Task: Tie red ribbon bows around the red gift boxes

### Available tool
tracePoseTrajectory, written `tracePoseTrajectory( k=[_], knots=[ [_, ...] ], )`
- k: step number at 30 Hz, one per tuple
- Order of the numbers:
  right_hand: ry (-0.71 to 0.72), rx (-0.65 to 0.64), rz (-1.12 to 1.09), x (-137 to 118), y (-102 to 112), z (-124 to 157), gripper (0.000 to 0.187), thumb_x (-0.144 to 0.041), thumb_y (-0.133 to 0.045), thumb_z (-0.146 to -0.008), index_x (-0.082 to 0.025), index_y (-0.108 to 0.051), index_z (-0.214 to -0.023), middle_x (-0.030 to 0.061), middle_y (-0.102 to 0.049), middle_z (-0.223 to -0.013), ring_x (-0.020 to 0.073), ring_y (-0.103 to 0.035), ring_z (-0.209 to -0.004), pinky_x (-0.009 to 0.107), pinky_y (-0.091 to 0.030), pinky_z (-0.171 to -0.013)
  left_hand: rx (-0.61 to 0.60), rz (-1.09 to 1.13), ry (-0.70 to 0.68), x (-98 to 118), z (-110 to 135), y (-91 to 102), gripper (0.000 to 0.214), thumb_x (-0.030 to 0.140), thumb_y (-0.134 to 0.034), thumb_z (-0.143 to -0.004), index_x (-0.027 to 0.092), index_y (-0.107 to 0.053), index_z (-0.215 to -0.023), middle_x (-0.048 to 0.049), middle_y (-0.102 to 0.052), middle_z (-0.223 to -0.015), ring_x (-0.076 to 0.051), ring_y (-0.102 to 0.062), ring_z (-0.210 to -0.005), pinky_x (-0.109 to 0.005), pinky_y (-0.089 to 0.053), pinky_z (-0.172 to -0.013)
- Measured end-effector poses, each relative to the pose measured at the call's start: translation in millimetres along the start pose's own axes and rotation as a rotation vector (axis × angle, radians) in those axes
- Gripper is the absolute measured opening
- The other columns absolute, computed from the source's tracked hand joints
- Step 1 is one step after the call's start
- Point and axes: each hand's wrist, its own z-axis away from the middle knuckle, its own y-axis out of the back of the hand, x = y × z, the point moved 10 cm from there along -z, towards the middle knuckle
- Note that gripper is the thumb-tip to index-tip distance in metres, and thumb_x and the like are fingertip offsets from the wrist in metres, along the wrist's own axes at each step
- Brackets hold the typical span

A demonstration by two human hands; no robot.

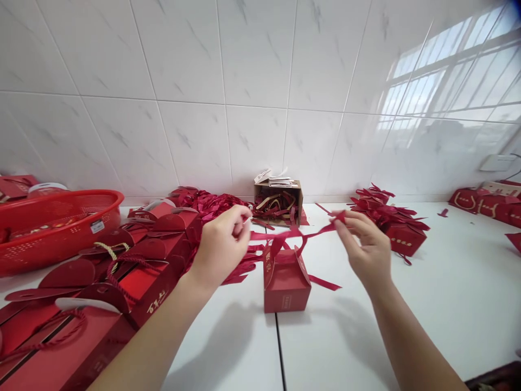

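Note:
A small red gift box (286, 285) stands upright on the white table (448, 304) in front of me. A red ribbon (291, 236) runs through its top, stretched out to both sides. My left hand (222, 244) pinches the ribbon's left end, fingers closed. My right hand (364, 241) pinches the right end, raised a little above the box. A loose ribbon tail (324, 282) lies on the table to the right of the box.
Flat red gift bags with cord handles (122, 271) are stacked at the left, beside a red plastic basket (52, 222). A pile of red ribbons (211, 203) and an open cardboard box (279, 202) sit at the wall. More red boxes (401, 228) and bags (488, 203) lie right.

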Motion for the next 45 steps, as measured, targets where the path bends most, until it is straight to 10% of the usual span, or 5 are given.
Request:
tracePoseTrajectory(
  k=[10, 15, 25, 38, 45],
  knots=[
    [-0.658, -0.536, 0.511, 158, 38, 95, 0.034, -0.046, -0.051, -0.076, -0.018, -0.069, -0.084, 0.0107, -0.066, -0.107, 0.0277, -0.063, -0.094, 0.039, -0.051, -0.080, -0.582, -0.338, 0.242, -119, 91, -58.2, 0.030, -0.004, -0.033, -0.067, 0.019, -0.050, -0.073, -0.0029, -0.056, -0.075, -0.018, -0.052, -0.066, -0.029, -0.037, -0.063],
    [-0.529, -0.437, 0.466, 125, 12, 74, 0.055, -0.051, -0.042, -0.084, -0.010, -0.059, -0.117, 0.0167, -0.050, -0.130, 0.0304, -0.049, -0.119, 0.045, -0.041, -0.098, -0.417, -0.184, 0.175, -87, 72, -61.2, 0.016, 0.026, -0.046, -0.083, 0.021, -0.060, -0.085, -0.0074, -0.059, -0.099, -0.026, -0.055, -0.096, -0.043, -0.041, -0.087],
    [-0.324, -0.981, 0.119, 38, -102, 78, 0.068, -0.064, -0.044, -0.083, -0.031, -0.035, -0.141, 0.0081, -0.054, -0.107, 0.0208, -0.057, -0.094, 0.035, -0.043, -0.084, -0.409, 0.371, 0.236, -36, 68, -103.6, 0.021, 0.039, -0.053, -0.081, 0.020, -0.053, -0.091, -0.0062, -0.057, -0.096, -0.021, -0.057, -0.094, -0.039, -0.047, -0.086],
    [-0.114, -1.001, 0.285, 23, -108, 75, 0.067, -0.062, -0.044, -0.082, -0.022, -0.044, -0.136, 0.0104, -0.062, -0.096, 0.0246, -0.056, -0.086, 0.035, -0.039, -0.076, -0.478, 0.531, 0.515, -54, 84, -121.3, 0.028, 0.038, -0.058, -0.076, 0.021, -0.037, -0.083, 0.0020, -0.047, -0.082, -0.014, -0.050, -0.077, -0.030, -0.044, -0.073],
    [-0.602, -0.721, 0.056, 66, -99, 89, 0.058, -0.050, -0.045, -0.085, -0.018, -0.043, -0.133, -0.0013, -0.052, -0.067, 0.0158, -0.053, -0.064, 0.027, -0.040, -0.061, -0.521, 0.688, 0.706, -64, 98, -131.5, 0.042, 0.045, -0.064, -0.071, 0.022, -0.033, -0.085, 0.0010, -0.055, -0.081, -0.016, -0.058, -0.075, -0.028, -0.044, -0.066]
  ],
)
